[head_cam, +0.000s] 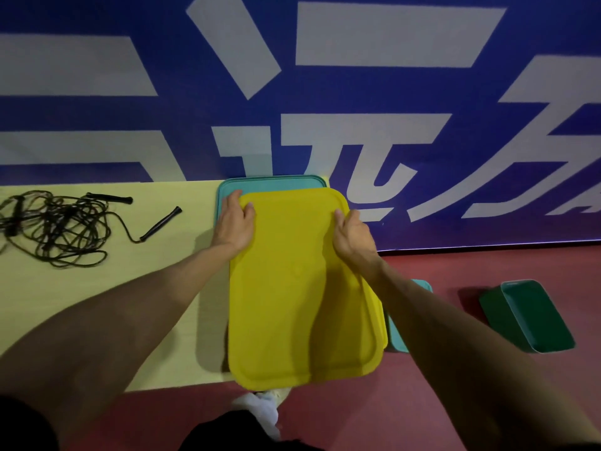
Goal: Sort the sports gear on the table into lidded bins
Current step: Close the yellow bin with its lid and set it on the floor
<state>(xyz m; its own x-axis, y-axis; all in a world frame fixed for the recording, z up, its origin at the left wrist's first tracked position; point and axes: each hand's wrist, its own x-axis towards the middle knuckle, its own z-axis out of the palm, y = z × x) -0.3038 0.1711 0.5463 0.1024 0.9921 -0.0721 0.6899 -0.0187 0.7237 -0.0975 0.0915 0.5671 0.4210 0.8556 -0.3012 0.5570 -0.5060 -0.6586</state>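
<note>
Head cam, my remote feed: both hands hold a yellow lid over the table's right end. L hand clamps the lid's far-left edge, thumb on top, fingers curled round the rim. R hand pinches the far-right edge the same way. Neither hand has any slack. A teal tray-like piece shows past the lid's far edge, w/ more teal poking out at its right side; I can't tell if that's a bin or another lid. Well left of the lid, a tangle of black jump ropes w/ black handles lies on the tabletop. Right of the lid, a green bin stands open on the red floor. Beyond the lid hangs a blue banner w/ white characters.
</note>
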